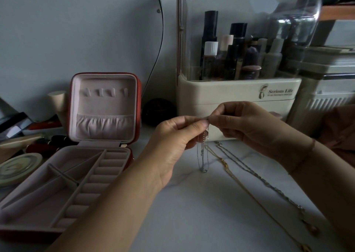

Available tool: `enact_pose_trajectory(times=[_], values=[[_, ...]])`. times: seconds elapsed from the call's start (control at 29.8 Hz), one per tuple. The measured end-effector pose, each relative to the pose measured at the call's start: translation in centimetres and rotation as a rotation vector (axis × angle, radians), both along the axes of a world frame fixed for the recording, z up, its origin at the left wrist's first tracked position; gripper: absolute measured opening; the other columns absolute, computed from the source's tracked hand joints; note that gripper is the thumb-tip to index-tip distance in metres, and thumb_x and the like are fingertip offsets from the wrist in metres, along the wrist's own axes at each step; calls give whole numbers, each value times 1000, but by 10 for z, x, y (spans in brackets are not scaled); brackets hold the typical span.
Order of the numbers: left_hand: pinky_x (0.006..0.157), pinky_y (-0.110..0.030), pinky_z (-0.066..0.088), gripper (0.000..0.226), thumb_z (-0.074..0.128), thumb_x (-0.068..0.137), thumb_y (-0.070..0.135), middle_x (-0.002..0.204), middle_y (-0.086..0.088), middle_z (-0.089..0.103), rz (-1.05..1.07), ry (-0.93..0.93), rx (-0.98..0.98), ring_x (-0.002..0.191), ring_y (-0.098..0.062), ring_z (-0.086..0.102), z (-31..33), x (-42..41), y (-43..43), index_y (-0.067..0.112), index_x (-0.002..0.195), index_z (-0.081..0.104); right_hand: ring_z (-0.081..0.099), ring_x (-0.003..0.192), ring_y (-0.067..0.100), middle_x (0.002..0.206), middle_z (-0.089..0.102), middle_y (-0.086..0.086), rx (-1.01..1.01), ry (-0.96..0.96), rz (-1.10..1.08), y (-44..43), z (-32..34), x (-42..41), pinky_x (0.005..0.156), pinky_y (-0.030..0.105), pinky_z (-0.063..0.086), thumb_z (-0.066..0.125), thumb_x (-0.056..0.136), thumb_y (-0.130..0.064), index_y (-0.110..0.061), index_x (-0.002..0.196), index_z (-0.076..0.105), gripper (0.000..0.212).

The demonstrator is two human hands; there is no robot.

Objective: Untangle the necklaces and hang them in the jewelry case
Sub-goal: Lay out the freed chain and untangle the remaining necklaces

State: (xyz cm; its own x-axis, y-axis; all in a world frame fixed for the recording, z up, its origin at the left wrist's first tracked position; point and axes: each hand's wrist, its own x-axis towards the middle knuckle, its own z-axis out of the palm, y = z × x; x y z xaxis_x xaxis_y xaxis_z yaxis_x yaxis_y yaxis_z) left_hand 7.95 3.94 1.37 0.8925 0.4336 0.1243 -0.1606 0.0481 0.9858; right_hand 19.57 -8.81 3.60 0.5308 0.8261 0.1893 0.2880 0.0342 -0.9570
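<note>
My left hand (172, 134) and right hand (244, 124) pinched the top of the silver necklace (202, 155), seemingly light, limp and snag-prone, dangling below.

Red jewelry case (138, 90), pale pink lining; silver necklace (202, 159); gold chain (226, 165); cream organizer (238, 94).

The table (182, 213) has bare room in the middle, next to the open jewelry case (103, 105) on the left. On the right, a gold necklace (226, 165) and a twisted silver chain (269, 184) lie across the way. A thin necklace (202, 155) dangles from the left hand (178, 134) and right hand (242, 124). A big makeup box (238, 96) blocks the back.
</note>
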Motion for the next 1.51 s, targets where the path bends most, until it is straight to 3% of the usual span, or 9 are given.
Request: enact_pose_trajectory(times=[0.2,0.3,0.47,0.6,0.74,0.94,1.24,1.41,1.51], values=[[74,-27,47,24,63,84,12,64,4,66,13,-19,-70,67,-9,62,1,2,1,22,64,73,37,57,13,68,49,9,-43,-14,40,0,1,-2,52,21,31,65,72,-21,-6,84,67,19],[72,-25,46,20,63,84,13,64,3,65,-5,5,-55,69,-9,60,0,1,0,19,69,72,36,60,16,74,52,14,-16,-3,34,0,1,-2,55,24,29,66,70,-19,-9,83,69,16],[71,-24,46,12,61,86,13,65,3,65,-45,31,-21,70,-9,61,-1,1,-1,16,79,70,38,59,14,68,55,7,12,-1,39,1,-2,0,53,22,31,66,72,-19,-11,79,70,11],[74,-25,46,13,59,86,10,64,2,64,-14,10,29,70,-10,59,-1,1,-2,14,79,68,38,57,11,64,53,4,-8,-22,48,2,-3,-1,52,20,31,65,74,-20,-7,83,67,15],[74,-25,47,14,59,86,12,65,2,64,-9,0,59,72,-10,59,-3,1,-2,15,77,69,37,56,13,69,50,14,-21,-68,43,0,-1,0,50,20,32,66,72,-20,-6,84,68,19],[75,-25,47,13,58,87,16,68,4,65,-53,14,61,73,-8,60,-2,1,-3,16,81,70,37,58,14,72,53,15,17,33,75,1,-1,0,53,22,30,66,74,-14,-13,77,72,6],[72,-24,48,11,59,88,9,62,6,65,-2,-4,33,67,-6,60,-5,4,-2,14,80,65,41,57,13,77,52,16,-53,-12,133,-3,0,1,51,18,37,72,74,-14,-8,82,68,10],[71,-25,46,14,58,89,16,69,5,66,-23,2,21,73,-8,62,-3,3,-2,20,78,67,39,57,11,66,49,9,-15,59,99,-2,-1,4,51,19,33,71,73,-10,-6,81,68,9],[66,-24,45,19,53,93,19,64,6,63,12,-8,-21,64,-6,60,-3,4,-2,19,78,64,40,56,8,62,51,1,3,87,86,-2,-2,5,51,19,32,66,72,-13,-8,80,67,9]])
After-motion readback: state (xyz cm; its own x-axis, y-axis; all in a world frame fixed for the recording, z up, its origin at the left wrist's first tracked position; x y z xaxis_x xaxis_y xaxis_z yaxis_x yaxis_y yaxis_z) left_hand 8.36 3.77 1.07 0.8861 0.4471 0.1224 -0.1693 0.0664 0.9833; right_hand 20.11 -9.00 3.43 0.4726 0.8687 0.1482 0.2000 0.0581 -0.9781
